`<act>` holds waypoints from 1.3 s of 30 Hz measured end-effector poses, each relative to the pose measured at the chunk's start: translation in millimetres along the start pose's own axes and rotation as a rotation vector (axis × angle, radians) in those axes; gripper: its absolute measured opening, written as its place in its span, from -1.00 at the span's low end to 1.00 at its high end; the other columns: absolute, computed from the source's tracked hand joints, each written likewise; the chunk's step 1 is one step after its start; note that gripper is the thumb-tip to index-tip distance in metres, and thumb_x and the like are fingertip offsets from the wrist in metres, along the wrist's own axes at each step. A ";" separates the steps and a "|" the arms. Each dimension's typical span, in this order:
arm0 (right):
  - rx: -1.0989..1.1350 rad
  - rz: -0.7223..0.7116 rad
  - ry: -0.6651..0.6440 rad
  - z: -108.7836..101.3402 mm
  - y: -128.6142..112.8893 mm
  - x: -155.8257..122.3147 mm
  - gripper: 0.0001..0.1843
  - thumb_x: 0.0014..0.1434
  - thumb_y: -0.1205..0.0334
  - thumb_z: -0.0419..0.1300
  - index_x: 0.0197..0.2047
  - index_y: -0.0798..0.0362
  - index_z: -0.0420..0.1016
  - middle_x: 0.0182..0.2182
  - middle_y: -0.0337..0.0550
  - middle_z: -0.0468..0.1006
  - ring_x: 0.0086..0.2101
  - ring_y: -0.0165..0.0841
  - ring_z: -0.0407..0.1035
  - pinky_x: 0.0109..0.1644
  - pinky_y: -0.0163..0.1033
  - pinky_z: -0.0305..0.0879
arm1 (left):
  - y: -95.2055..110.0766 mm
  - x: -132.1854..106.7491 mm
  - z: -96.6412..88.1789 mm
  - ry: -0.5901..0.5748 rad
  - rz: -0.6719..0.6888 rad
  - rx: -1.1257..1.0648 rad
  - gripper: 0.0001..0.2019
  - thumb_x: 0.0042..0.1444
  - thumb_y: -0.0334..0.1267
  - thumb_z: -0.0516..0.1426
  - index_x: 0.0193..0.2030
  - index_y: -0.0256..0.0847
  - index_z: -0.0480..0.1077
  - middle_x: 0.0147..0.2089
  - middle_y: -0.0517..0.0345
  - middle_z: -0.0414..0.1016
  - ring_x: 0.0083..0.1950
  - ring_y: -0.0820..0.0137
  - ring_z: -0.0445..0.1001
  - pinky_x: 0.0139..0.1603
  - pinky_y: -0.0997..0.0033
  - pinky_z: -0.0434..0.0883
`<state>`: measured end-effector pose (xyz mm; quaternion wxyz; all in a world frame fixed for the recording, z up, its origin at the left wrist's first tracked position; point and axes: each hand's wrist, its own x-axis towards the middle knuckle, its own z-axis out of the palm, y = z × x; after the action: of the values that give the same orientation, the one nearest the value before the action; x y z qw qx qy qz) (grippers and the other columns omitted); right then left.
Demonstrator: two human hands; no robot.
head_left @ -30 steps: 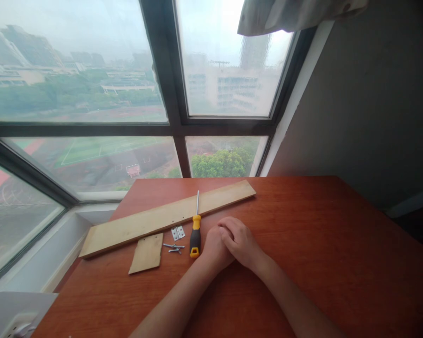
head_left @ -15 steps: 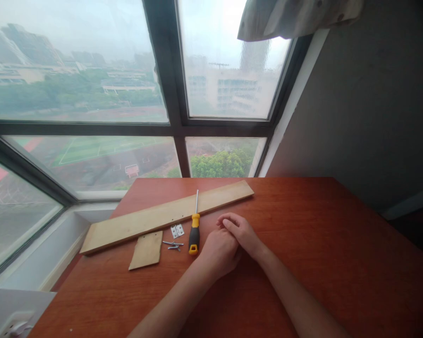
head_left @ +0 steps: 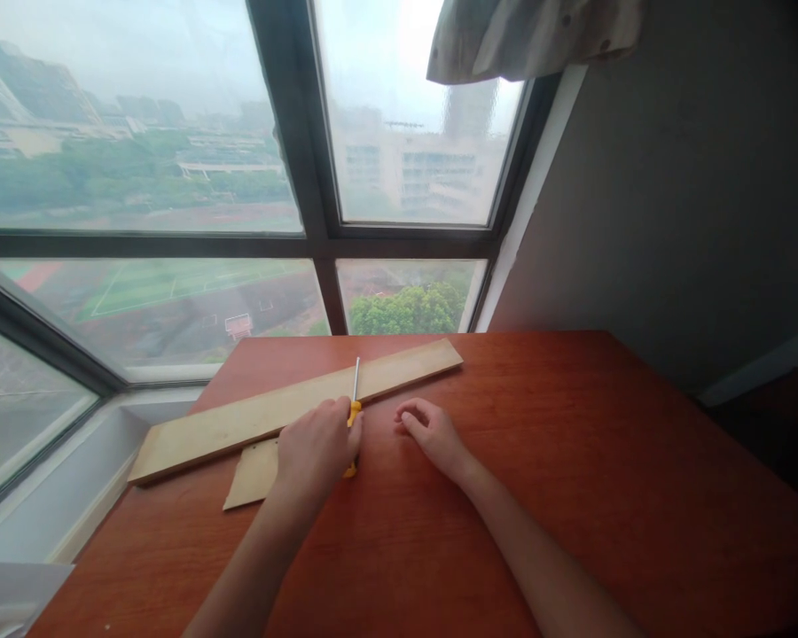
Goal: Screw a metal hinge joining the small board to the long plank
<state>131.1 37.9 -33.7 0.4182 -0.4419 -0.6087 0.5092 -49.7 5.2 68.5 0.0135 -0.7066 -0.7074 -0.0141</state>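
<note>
My left hand (head_left: 316, 447) is closed around the dark middle of a screwdriver (head_left: 355, 409), its thumb across the handle; the other fingers are mostly hidden. The yellow collar and butt show past the hand, and the steel shaft rests over a long pale wooden board (head_left: 272, 410). Partly under my left forearm lies a small thin wooden piece (head_left: 249, 474) with holes near its upper edge. My left hand hides the hinge and screws. To the right, my right hand (head_left: 435, 439) rests near the tabletop, fingers loosely curled with a gap to the thumb, holding nothing.
A reddish-brown wooden table (head_left: 572, 461) carries these things, its far edge against dark window frames (head_left: 316, 239). A grey wall (head_left: 692, 221) stands at the right. Cloth (head_left: 532, 40) hangs above, and a low white ledge (head_left: 99, 478) runs along the left.
My hands were clasped together right of the screwdriver; now they are apart. The left one has moved left onto the screwdriver, covering the hinge and screws. The view has shifted slightly right.
</note>
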 end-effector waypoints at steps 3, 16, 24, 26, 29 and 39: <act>-0.072 -0.011 -0.005 0.5 -3.1 -1.7 -0.69 0.28 0.08 0.14 -0.04 0.12 0.44 -0.15 -0.12 0.52 -0.21 -0.35 0.45 -0.10 -0.10 0.43 | -4.6 -0.6 9.5 -0.083 -0.010 0.014 -0.68 0.24 -0.01 -0.07 -0.20 -0.17 0.36 -0.18 0.00 0.57 -0.17 0.10 0.56 -0.31 0.29 0.34; 0.021 0.002 -0.015 10.8 -5.4 -5.8 -0.71 0.28 0.07 0.15 -0.08 0.12 0.46 -0.16 -0.12 0.53 -0.18 -0.34 0.45 -0.05 -0.07 0.41 | 6.1 3.9 26.4 -0.156 0.047 -0.343 -0.78 0.16 -0.18 0.05 -0.15 -0.23 0.39 -0.20 0.03 0.58 -0.16 0.27 0.54 -0.25 0.42 0.29; 0.407 0.101 0.079 18.5 -30.6 -12.9 -0.71 0.20 0.05 0.20 -0.16 0.11 0.45 -0.29 -0.18 0.53 -0.26 -0.35 0.45 -0.15 -0.17 0.40 | 45.1 -15.0 37.0 0.028 0.151 -0.552 -0.67 0.22 -0.22 0.02 0.09 -0.24 0.35 -0.04 -0.02 0.56 -0.08 0.23 0.53 -0.08 0.30 0.38; 0.492 0.139 0.106 19.8 -35.9 -16.0 -0.70 0.12 0.03 0.24 -0.20 0.08 0.44 -0.38 -0.22 0.53 -0.32 -0.33 0.45 -0.23 -0.22 0.38 | 50.8 -20.8 39.8 0.051 0.225 -0.586 -0.58 0.16 -0.29 0.06 0.17 -0.27 0.28 0.11 -0.08 0.49 0.02 0.23 0.50 0.04 0.27 0.38; 0.602 0.192 0.147 17.8 -37.1 -15.8 -0.63 0.07 -0.01 0.26 -0.15 0.04 0.39 -0.35 -0.18 0.55 -0.36 -0.31 0.47 -0.30 -0.23 0.38 | 40.2 -20.6 37.3 0.050 0.363 -0.661 -0.53 0.17 -0.30 0.07 0.24 -0.16 0.22 0.14 0.02 0.46 0.02 0.33 0.50 0.04 0.35 0.41; 0.682 0.319 0.278 2.4 -28.8 -8.2 -0.75 0.29 0.11 0.13 -0.11 0.13 0.40 -0.34 -0.24 0.48 -0.46 -0.50 0.36 -0.41 -0.33 0.35 | -121.0 24.7 52.2 0.336 0.098 -0.038 -0.52 0.25 -0.11 -0.03 0.25 -0.23 0.29 0.40 -0.19 0.10 0.37 -0.05 0.13 0.27 -0.12 0.17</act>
<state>127.7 26.8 -6.0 0.5349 -0.4312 -0.2662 0.6761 -170.6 31.8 17.3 0.1190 -0.7281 -0.6594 -0.1445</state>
